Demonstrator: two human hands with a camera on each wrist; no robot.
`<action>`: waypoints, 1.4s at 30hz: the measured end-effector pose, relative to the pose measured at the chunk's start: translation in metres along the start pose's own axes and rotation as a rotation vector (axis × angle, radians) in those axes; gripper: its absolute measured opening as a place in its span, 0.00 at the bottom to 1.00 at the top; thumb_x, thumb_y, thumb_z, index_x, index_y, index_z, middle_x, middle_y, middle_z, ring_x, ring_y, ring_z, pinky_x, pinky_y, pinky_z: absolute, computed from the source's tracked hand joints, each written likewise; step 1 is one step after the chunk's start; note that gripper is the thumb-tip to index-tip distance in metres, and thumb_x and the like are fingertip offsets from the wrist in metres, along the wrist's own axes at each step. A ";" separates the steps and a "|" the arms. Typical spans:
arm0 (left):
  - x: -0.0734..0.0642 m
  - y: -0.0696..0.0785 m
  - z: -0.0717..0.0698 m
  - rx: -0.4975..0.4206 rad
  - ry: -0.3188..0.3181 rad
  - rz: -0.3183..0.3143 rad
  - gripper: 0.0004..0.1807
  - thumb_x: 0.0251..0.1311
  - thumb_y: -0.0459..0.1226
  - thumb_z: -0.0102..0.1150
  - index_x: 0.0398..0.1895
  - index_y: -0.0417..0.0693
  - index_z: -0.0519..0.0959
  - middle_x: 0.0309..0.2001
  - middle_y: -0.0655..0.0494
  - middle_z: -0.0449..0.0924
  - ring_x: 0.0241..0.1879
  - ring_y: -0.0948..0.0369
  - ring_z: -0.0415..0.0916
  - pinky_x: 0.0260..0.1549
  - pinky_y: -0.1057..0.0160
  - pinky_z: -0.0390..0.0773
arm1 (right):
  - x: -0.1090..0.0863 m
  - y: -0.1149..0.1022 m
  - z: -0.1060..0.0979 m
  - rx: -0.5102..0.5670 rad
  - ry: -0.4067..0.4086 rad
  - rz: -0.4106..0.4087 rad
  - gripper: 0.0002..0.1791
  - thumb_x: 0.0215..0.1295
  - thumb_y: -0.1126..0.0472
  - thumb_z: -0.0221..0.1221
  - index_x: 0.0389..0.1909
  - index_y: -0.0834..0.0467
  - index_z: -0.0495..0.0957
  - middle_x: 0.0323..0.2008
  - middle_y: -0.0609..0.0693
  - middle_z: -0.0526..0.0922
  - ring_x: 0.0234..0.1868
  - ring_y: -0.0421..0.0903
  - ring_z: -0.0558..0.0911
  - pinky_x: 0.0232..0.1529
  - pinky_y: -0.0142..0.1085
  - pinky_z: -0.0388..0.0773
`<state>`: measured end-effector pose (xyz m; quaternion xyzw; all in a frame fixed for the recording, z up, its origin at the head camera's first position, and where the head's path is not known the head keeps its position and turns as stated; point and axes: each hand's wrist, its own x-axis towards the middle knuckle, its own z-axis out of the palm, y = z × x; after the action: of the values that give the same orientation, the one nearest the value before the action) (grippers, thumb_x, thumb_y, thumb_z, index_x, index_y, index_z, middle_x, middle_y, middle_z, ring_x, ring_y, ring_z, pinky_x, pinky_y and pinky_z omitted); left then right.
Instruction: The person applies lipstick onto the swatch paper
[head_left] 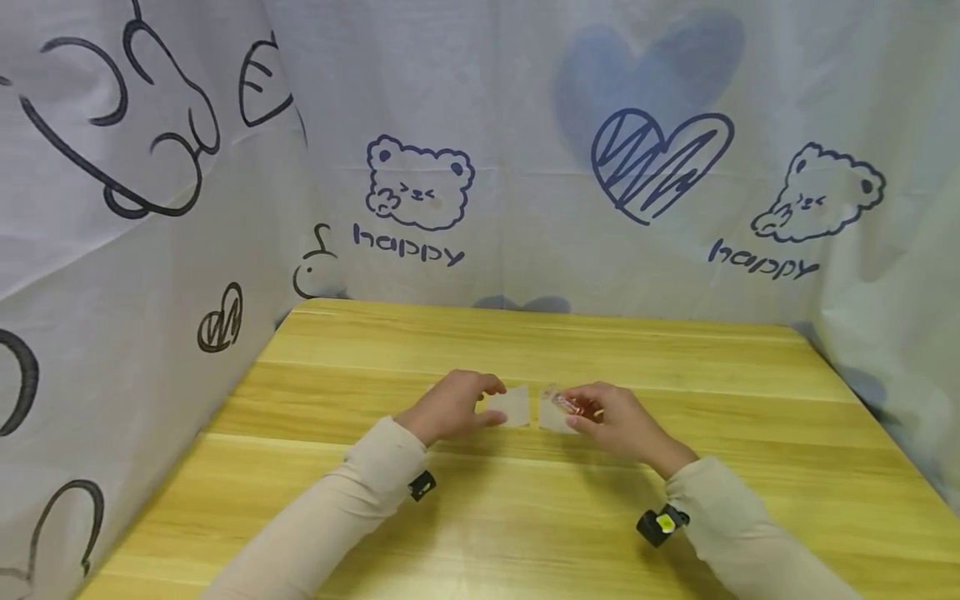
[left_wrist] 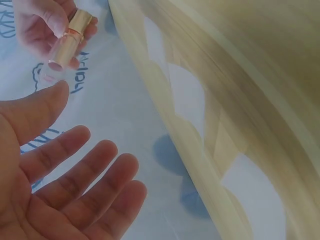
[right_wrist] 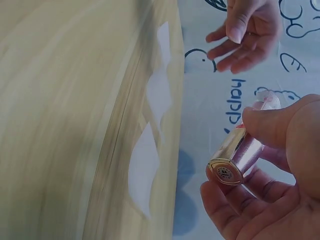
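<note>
In the head view, the left hand (head_left: 453, 407), thumb and fingers apart, sits beside white pieces (head_left: 516, 407) lying midway between the tabletop's (head_left: 510, 533) left and right edges, nearer its far edge; the right hand (head_left: 618, 423) pinches a small tube (head_left: 566, 404) in front of one piece. From the left wrist, the left hand's fingers are spread, and the gold-coloured tube shows above the tabletop, against the white cloth (left_wrist: 125, 95) past the far edge. From the right wrist, thumb and fingers pinch the tube, its round end mark (right_wrist: 226, 172) showing.
</note>
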<state>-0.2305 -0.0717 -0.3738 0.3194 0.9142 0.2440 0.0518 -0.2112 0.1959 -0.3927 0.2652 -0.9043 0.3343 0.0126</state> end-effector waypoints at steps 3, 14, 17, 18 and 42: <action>0.001 0.005 0.001 0.003 -0.015 0.018 0.21 0.64 0.41 0.63 0.57 0.39 0.77 0.54 0.46 0.79 0.51 0.50 0.78 0.49 0.54 0.77 | 0.001 -0.003 0.002 0.003 0.003 -0.002 0.15 0.64 0.68 0.63 0.51 0.66 0.80 0.41 0.53 0.82 0.36 0.42 0.79 0.37 0.35 0.80; 0.005 0.020 0.002 0.002 -0.033 0.053 0.22 0.63 0.41 0.63 0.57 0.39 0.76 0.54 0.46 0.79 0.49 0.50 0.79 0.48 0.56 0.78 | 0.003 -0.013 0.007 0.004 -0.008 -0.023 0.10 0.64 0.67 0.63 0.45 0.63 0.82 0.38 0.50 0.83 0.32 0.40 0.76 0.31 0.32 0.77; 0.006 0.022 0.003 0.009 -0.037 0.057 0.22 0.63 0.41 0.64 0.58 0.40 0.76 0.55 0.47 0.79 0.49 0.51 0.79 0.48 0.57 0.78 | 0.004 -0.015 0.008 0.001 -0.012 -0.031 0.10 0.65 0.66 0.63 0.45 0.63 0.82 0.38 0.50 0.83 0.32 0.40 0.75 0.31 0.33 0.76; 0.006 0.023 0.003 0.011 -0.040 0.056 0.23 0.63 0.41 0.64 0.58 0.40 0.76 0.55 0.47 0.79 0.49 0.51 0.79 0.48 0.57 0.78 | 0.004 -0.016 0.009 -0.002 -0.013 -0.032 0.10 0.65 0.65 0.63 0.45 0.63 0.82 0.38 0.50 0.83 0.32 0.40 0.75 0.31 0.33 0.76; 0.007 0.025 0.008 -0.015 -0.021 0.070 0.11 0.62 0.36 0.65 0.45 0.41 0.81 0.42 0.50 0.83 0.29 0.64 0.79 0.32 0.68 0.78 | 0.006 -0.025 0.014 0.039 -0.033 -0.043 0.14 0.66 0.62 0.62 0.49 0.65 0.80 0.42 0.53 0.84 0.41 0.45 0.82 0.35 0.31 0.79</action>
<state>-0.2197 -0.0468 -0.3683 0.3535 0.9000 0.2490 0.0552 -0.2023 0.1687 -0.3874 0.2904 -0.8917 0.3472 -0.0002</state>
